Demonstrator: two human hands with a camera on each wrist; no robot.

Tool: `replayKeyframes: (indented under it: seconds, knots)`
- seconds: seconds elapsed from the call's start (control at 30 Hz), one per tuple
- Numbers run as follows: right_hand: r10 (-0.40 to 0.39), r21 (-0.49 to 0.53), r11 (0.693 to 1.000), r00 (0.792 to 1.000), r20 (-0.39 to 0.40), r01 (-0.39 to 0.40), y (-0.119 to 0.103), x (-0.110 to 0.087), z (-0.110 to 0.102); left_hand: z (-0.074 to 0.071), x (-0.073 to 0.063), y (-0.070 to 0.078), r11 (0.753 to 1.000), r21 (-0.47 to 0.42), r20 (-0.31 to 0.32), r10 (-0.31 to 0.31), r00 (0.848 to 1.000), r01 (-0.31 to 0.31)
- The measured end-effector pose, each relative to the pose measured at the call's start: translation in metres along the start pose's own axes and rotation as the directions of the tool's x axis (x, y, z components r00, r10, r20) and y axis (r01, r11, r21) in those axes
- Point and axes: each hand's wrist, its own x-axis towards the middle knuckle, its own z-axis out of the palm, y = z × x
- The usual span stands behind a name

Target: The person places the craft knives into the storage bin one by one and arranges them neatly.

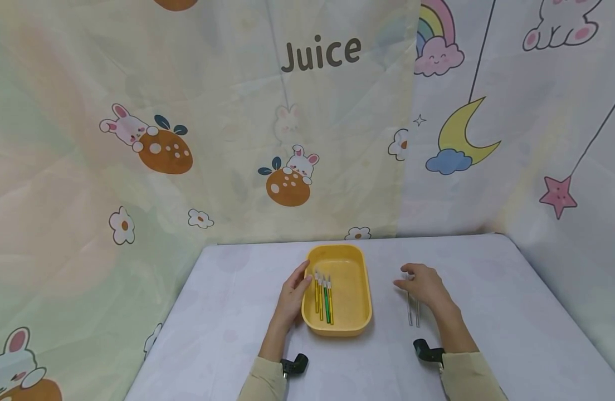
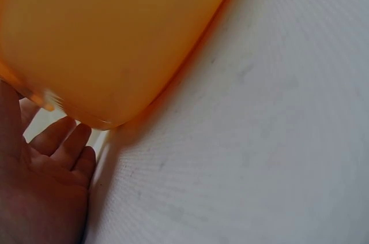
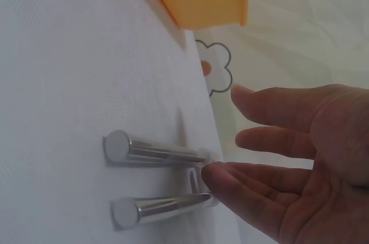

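Observation:
A yellow tray [image 1: 351, 295] lies on the table. At its left rim my left hand [image 1: 289, 298] grips it, thumb near the edge; the left wrist view shows the fingers [image 2: 69, 140] by the tray's outer wall. Inside, along the left side, lie several slim pen-like sticks [image 1: 326, 303], yellow and green with pale tips. To the right of the tray, my right hand [image 1: 426, 287] hovers over two silver pen-like sticks [image 3: 164, 150], its thumb and fingers apart. One fingertip is close to their clear far ends; whether it touches them I cannot tell.
The table [image 1: 237, 312] has a white cloth. Printed cloth walls [image 1: 227, 184] rise behind it and at both sides. A dark wrist mount [image 1: 428, 352] sits on the right wrist and another dark mount [image 1: 294, 365] on the left.

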Motion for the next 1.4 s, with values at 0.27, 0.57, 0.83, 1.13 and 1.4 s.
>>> replayKeyframes:
  seconds: [0.27,0.57,0.83,1.13,1.4]
  knots:
    - [-0.016,-0.012,1.000,1.000,0.012,0.016,-0.002,0.001,0.003,0.000,-0.001,-0.001,1.000,0.006,0.003,0.004,1.000,-0.004]
    - [-0.035,-0.020,0.999,0.999,0.001,0.035,-0.001,0.000,0.006,0.000,-0.001,-0.001,1.000,0.005,0.007,0.001,1.000,-0.001]
    - [-0.058,-0.023,0.998,0.998,0.000,0.058,-0.002,0.001,0.012,0.000,-0.001,-0.001,1.000,0.015,0.006,0.002,1.000,-0.002]
    - [-0.069,-0.034,0.997,0.998,-0.007,0.069,-0.005,0.004,0.019,0.001,-0.001,0.001,1.000,0.019,-0.002,-0.010,1.000,0.010]
    - [-0.059,-0.034,0.998,0.998,-0.012,0.059,-0.005,0.008,0.027,0.000,-0.001,0.000,1.000,0.017,0.000,0.001,1.000,-0.001]
